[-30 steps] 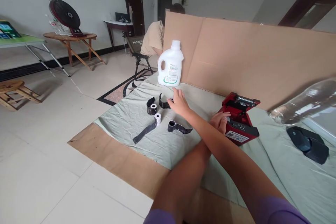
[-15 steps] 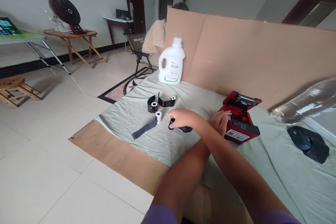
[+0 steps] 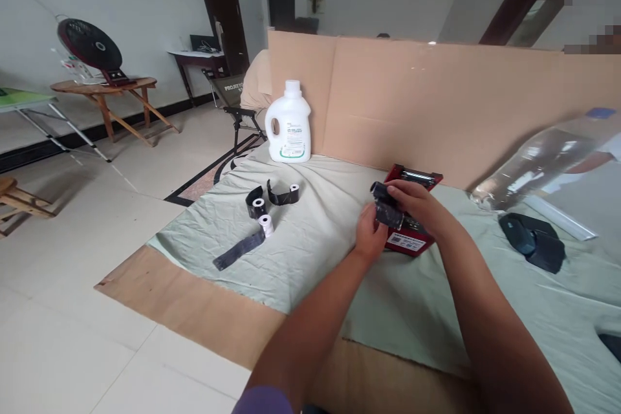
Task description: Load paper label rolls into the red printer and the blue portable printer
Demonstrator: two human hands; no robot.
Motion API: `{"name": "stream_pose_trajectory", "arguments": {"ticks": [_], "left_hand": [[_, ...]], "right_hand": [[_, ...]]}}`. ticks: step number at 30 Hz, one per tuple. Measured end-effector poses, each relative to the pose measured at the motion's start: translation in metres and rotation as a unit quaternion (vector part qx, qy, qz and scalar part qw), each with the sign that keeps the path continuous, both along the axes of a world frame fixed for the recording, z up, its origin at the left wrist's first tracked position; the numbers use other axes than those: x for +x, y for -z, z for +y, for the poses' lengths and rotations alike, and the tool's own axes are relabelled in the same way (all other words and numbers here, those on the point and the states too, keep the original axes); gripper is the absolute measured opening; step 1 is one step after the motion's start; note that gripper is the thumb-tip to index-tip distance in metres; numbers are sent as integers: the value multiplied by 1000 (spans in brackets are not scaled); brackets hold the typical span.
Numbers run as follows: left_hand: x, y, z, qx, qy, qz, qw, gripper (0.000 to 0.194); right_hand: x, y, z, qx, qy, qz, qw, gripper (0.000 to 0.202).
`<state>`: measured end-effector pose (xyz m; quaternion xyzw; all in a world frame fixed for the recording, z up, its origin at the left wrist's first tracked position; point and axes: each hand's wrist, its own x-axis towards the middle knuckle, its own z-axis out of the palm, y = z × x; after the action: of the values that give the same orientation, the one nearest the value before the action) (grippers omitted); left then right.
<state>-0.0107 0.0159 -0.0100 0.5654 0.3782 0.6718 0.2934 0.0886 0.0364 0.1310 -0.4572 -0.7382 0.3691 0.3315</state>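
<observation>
My right hand [image 3: 414,204] grips a black paper roll [image 3: 381,194] whose loose strip hangs down over the red thermal printer [image 3: 407,242]. The printer stands on the cloth with its lid raised; its inside is mostly covered by my hand and the strip. At the printer's left side, my left hand [image 3: 371,234] is closed around the edge, its fingertips partly hidden behind the strip. Further left lie a black roll with a white core [image 3: 259,208], a curled black strip on a roll [image 3: 286,196] and a white roll [image 3: 266,225] with a dark strip unrolled.
A white detergent bottle [image 3: 291,123] stands against the upright cardboard sheet [image 3: 412,97]. On the right lie a big clear plastic bottle [image 3: 538,155] and a black object [image 3: 533,242]. Green cloth [image 3: 320,272] covers the surface, with cardboard [image 3: 194,304] along its front edge.
My right hand has lifted the black roll off the cloth and carried it right, over the printer. My left hand has shifted to the printer's left side. The view has turned right.
</observation>
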Motion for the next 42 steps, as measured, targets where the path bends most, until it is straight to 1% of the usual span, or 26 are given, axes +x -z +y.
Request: {"name": "stream_pose_trajectory", "arguments": {"ticks": [2, 3, 5, 6, 8, 10, 11, 13, 16, 17, 19, 20, 21, 22, 23, 24, 26, 28, 31, 33, 34, 36, 40, 42], "left_hand": [[-2, -6, -4, 41, -32, 29, 998, 42], [-3, -10, -6, 67, -43, 57, 995, 47], [-3, -19, -10, 112, -49, 126, 984, 51], [-2, -23, -12, 126, -48, 162, 978, 47], [2, -30, -16, 127, -57, 218, 966, 29], [6, -35, -20, 98, -79, 254, 959, 16], [8, -38, -22, 79, -90, 268, 956, 15], [8, -43, -25, 39, -101, 289, 951, 16], [3, -54, -22, 0, -94, 317, 944, 22], [1, -57, -20, -8, -89, 327, 941, 24], [-3, -64, -15, -18, -79, 350, 933, 27], [-5, -68, -13, -20, -76, 363, 928, 27], [-6, -71, -11, -20, -73, 377, 923, 27], [-7, -74, -10, -16, -73, 391, 917, 28], [-7, -77, -10, -10, -76, 405, 911, 29], [-8, -79, -10, -2, -80, 420, 904, 30], [-8, -83, -12, 21, -93, 451, 887, 32], [-8, -85, -14, 47, -106, 485, 867, 35], [-6, -87, -16, 75, -117, 530, 837, 36], [-3, -90, -15, 74, -120, 549, 824, 36], [-2, -92, -13, 70, -116, 553, 822, 37], [1, -96, -8, 52, -101, 544, 831, 39], [6, -107, 9, 10, -69, 484, 872, 38], [8, -109, 17, 1, -67, 462, 884, 35]], "right_hand": [[36, 3, 13, 37, 56, -29, 997, 30], [51, 6, 20, 43, 73, -55, 995, 27], [70, 14, 31, 35, 84, -118, 989, 21], [74, 18, 35, 32, 84, -148, 985, 20], [74, 29, 39, 44, 83, -195, 976, 20], [68, 38, 40, 71, 81, -225, 968, 20], [65, 41, 39, 80, 81, -231, 966, 20], [61, 44, 37, 87, 85, -220, 968, 17], [68, 40, 35, 61, 113, -151, 980, 14], [72, 37, 36, 52, 136, -128, 981, 16], [82, 34, 40, 56, 216, -87, 971, 22], [86, 34, 43, 70, 262, -62, 961, 22], [90, 35, 47, 88, 294, -27, 951, 23], [92, 36, 50, 102, 304, 17, 947, 28], [93, 38, 53, 106, 295, 65, 947, 34], [93, 40, 55, 98, 271, 110, 951, 40], [92, 43, 58, 62, 222, 172, 958, 44], [91, 45, 58, 36, 202, 195, 959, 43], [91, 47, 57, 46, 193, 200, 959, 42], [91, 47, 56, 54, 187, 204, 960, 42], [91, 47, 55, 55, 185, 204, 960, 41], [92, 47, 54, 51, 183, 201, 961, 40], [92, 43, 51, 32, 183, 200, 962, 41], [93, 41, 50, 24, 183, 197, 963, 42]]}}
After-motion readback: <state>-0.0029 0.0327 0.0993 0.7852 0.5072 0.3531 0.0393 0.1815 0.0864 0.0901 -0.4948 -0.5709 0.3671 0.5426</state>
